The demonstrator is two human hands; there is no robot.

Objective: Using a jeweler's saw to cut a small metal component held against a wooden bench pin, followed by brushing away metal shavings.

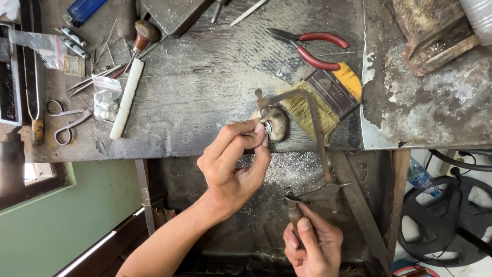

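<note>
**Sawing a tiny ring at the bench**

Left hand [233,169] pinches a small silver ring [267,126] between thumb and fingertips, pressed against the worn peg [277,122]. Right hand [312,249] is wrapped tight around the saw [312,149] handle, brush [328,100] just beyond.

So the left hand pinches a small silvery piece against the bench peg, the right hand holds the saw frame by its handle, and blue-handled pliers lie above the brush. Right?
Not quite: the head view shows the pliers have red handles, not blue. The rest holds: the left hand pinches the small silvery piece at the bench peg, the right hand grips the saw frame, pliers above the brush.
</note>
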